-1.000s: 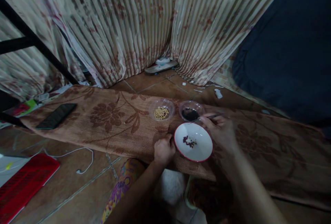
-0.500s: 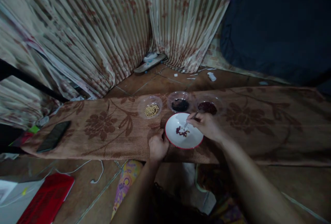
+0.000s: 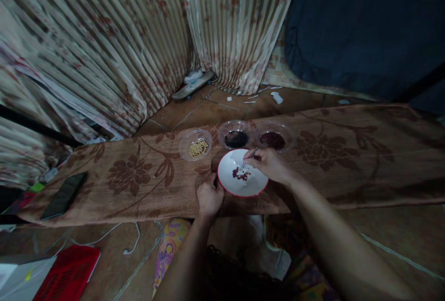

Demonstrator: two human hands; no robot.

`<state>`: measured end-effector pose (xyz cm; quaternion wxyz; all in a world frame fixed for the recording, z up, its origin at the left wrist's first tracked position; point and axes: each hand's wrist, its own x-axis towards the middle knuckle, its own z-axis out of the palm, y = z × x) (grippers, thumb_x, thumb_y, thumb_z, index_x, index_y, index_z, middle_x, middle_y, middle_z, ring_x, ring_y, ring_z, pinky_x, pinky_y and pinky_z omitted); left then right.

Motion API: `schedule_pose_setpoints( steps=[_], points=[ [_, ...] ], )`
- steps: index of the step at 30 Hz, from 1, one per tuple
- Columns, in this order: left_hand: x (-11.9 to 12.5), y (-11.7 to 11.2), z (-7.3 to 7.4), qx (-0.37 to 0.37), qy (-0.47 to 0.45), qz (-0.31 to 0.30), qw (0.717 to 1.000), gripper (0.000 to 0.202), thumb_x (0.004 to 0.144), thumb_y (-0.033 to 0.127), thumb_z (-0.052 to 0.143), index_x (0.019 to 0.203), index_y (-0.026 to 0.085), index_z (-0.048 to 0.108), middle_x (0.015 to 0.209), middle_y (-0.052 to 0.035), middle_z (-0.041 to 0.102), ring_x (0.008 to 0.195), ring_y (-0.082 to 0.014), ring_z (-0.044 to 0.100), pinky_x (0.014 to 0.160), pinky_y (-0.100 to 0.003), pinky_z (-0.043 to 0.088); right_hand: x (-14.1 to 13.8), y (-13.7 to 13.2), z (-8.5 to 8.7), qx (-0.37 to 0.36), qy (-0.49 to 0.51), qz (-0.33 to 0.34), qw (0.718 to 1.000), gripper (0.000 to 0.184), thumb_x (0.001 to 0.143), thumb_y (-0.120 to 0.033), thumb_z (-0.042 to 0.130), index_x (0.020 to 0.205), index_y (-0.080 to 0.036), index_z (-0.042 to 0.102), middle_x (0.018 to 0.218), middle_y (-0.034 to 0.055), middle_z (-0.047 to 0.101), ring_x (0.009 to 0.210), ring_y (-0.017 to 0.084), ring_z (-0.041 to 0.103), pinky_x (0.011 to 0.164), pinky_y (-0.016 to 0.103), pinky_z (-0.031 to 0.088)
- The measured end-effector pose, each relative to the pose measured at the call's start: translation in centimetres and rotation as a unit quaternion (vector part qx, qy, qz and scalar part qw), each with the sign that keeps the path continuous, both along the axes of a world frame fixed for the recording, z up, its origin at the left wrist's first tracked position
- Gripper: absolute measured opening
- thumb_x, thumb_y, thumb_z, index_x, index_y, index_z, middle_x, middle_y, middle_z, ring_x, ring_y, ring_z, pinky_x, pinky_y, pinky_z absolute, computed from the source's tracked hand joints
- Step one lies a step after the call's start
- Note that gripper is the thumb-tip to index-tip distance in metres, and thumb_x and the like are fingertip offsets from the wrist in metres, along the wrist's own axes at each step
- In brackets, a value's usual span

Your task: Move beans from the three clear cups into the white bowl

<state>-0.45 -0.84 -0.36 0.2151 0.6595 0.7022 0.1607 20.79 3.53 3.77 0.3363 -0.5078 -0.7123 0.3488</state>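
A white bowl (image 3: 252,184) with a red rim stands on the cloth in front of me, with several dark red beans (image 3: 238,174) and a few paler bits at its bottom. My right hand (image 3: 269,164) is closed on metal tweezers (image 3: 243,166), whose tips point down into the bowl beside the beans. At the bowl's left edge my left hand (image 3: 210,197) is closed, its thumb and fingers at the rim. Behind the bowl sit three clear plastic bowls: one with yellow beans (image 3: 198,148), one with black beans (image 3: 236,139), one with dark red beans (image 3: 273,141).
A brown flowered cloth (image 3: 330,176) covers the long narrow table. A black phone (image 3: 64,195) lies at its left end. Beyond are striped curtains (image 3: 239,28), a slipper (image 3: 193,84) and white scraps on the tiled floor. A red packet (image 3: 67,273) lies at lower left.
The whole view has shifted slightly, so the table things appear further left. The tweezers stay in my right hand over the bowl, and my left hand stays at its rim.
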Motion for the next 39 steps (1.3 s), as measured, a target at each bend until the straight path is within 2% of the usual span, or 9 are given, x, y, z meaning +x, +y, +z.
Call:
schedule_pose_setpoints(
  steps=[12, 20, 31, 39],
  points=[
    [-0.01, 0.05, -0.23, 0.003, 0.001, 0.004, 1.0, 0.029, 0.084, 0.031, 0.046, 0.107, 0.023, 0.062, 0.087, -0.004, 0.07, 0.077, -0.0133, 0.062, 0.069, -0.02, 0.04, -0.14, 0.04, -0.25, -0.001, -0.011, -0.005, 1.0, 0.024, 0.08, -0.039, 0.057, 0.08, -0.017, 0.067, 0.066, -0.0008, 0.065, 0.057, 0.012, 0.055, 0.056, 0.023, 0.038],
    [-0.03, 0.05, -0.53, 0.016, 0.009, 0.002, 1.0, 0.027, 0.084, 0.033, 0.045, 0.103, 0.024, 0.062, 0.079, -0.0026, 0.069, 0.07, -0.0133, 0.061, 0.063, -0.02, 0.037, -0.04, 0.12, -0.21, 0.004, -0.013, -0.005, 1.0, 0.023, 0.08, -0.038, 0.057, 0.079, -0.017, 0.068, 0.063, -0.0012, 0.064, 0.055, 0.012, 0.054, 0.056, 0.023, 0.038],
    [0.01, 0.01, -0.33, 0.016, 0.011, -0.002, 1.0, 0.025, 0.085, 0.031, 0.043, 0.099, 0.022, 0.062, 0.075, -0.0016, 0.068, 0.071, -0.0126, 0.06, 0.065, -0.02, 0.037, 0.01, 0.19, -0.56, -0.004, -0.002, -0.01, 1.0, 0.024, 0.079, -0.039, 0.057, 0.08, -0.018, 0.067, 0.065, -0.0009, 0.065, 0.057, 0.012, 0.055, 0.058, 0.024, 0.039],
    [-0.05, 0.06, -0.69, 0.016, 0.022, -0.003, 1.0, 0.024, 0.084, 0.031, 0.043, 0.096, 0.023, 0.062, 0.072, -0.0008, 0.066, 0.064, -0.0116, 0.058, 0.059, -0.02, 0.034, -0.01, 0.21, -0.69, -0.02, -0.001, -0.018, 1.0, 0.026, 0.079, -0.041, 0.056, 0.08, -0.018, 0.067, 0.064, 0.0, 0.063, 0.056, 0.013, 0.054, 0.053, 0.024, 0.039]
  ],
)
